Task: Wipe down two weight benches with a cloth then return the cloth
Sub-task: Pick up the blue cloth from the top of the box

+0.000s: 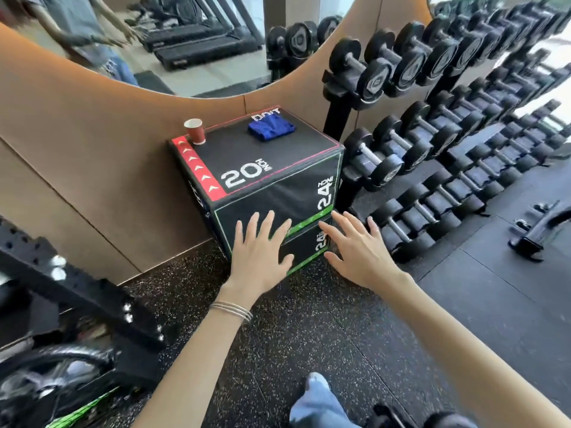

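Note:
A folded blue cloth lies on the far right part of the top of a black plyo box marked "20 INCH". Both my hands are stretched out in front of me, in front of the box's near side and well short of the cloth. My left hand has its fingers spread and straight and holds nothing. My right hand is likewise flat with fingers spread and empty. No weight bench is plainly in view.
A red paper cup stands on the box's far left corner. A dumbbell rack fills the right side. A wall mirror hangs behind the box. A black frame with a weight plate is at left. Speckled rubber floor lies below.

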